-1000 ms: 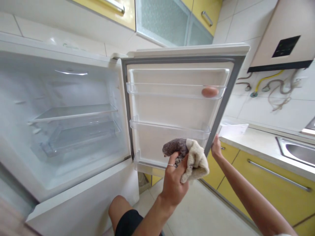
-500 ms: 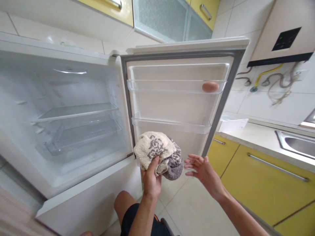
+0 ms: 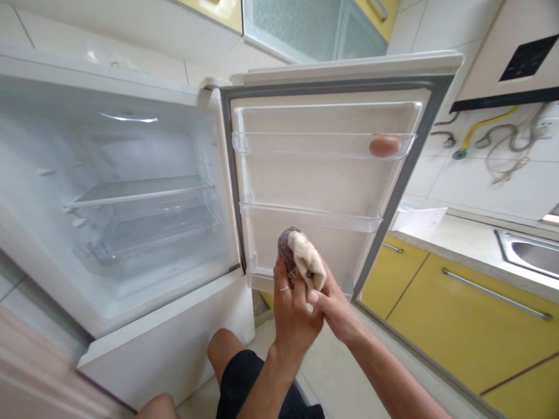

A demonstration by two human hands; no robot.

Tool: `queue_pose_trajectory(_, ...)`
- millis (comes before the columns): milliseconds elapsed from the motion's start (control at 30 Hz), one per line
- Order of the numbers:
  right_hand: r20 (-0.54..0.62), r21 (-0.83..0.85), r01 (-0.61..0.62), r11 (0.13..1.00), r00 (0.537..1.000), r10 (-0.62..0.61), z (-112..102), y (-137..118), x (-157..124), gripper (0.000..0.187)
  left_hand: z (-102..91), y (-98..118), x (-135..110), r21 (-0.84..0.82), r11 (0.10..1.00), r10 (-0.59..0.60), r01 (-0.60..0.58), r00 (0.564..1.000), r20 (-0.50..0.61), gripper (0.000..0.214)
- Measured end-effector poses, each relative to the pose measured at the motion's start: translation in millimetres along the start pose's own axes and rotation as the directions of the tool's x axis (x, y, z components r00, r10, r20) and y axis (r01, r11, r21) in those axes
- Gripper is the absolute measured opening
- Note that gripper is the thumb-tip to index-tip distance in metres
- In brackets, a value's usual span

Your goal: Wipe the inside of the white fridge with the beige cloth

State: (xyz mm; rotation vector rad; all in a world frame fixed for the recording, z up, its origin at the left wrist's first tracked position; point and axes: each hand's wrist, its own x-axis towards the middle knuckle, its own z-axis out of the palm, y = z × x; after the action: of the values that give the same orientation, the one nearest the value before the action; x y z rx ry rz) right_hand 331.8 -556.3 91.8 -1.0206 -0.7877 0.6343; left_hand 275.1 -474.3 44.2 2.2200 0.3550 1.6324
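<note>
A bunched cream and grey-brown cloth (image 3: 308, 259) is gripped between both hands, just in front of the lower part of the open fridge door (image 3: 305, 180). My left hand (image 3: 296, 317) presses on its near side with the fingers wrapped over it; a ring shows on one finger. From the right, my right hand (image 3: 335, 305) closes round the cloth, its thumb beside the left hand and its other fingers partly hidden behind the cloth. An egg (image 3: 385, 146) lies at the right end of the top door shelf (image 3: 301, 144).
On the left stands the open fridge compartment (image 3: 144, 139), with a glass shelf (image 3: 144, 189) and a clear drawer (image 3: 161, 235). Right of the door are yellow cabinets (image 3: 458, 326), a counter with a white box (image 3: 419, 216) and a sink (image 3: 530, 250). My knees are below.
My right hand, apart and open before, has come in and taken hold of the cloth. The cloth is turned and squeezed smaller. My left hand has moved right, and the view has shifted slightly.
</note>
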Motion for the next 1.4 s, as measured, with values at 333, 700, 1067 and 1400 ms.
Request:
queue_pose_trajectory(333, -0.505, -0.039, 0.160, 0.986, 0.849, -0.158, -17, -18, 11, 0.068, -26.7, 30, -9, -0.541, 0.835, 0.054, 0.099, 0.964, 0.259, 0.103)
queue_pose_trajectory(700, -0.622, -0.498, 0.458, 0.736, 0.404, -0.671, -148, -95, 41, 0.057, 25.1, -70, -14, -0.091, 0.994, -0.036, 0.066, 0.953, 0.302, 0.037)
queue_pose_trajectory(1067, -0.718, -0.438, 0.176, 0.881, 0.520, -0.462, -131, 24, 24, 0.037, 44.6, -100, -17, 0.245, 0.965, -0.098, -0.093, 0.740, 0.665, 0.040)
queue_pose_trajectory(1400, -0.446, -0.365, 0.138, 0.921, 0.843, -0.302, -101, 44, 27, 0.023, 51.3, -104, -26, 0.272, 0.961, -0.123, -0.051, 0.801, 0.586, 0.014)
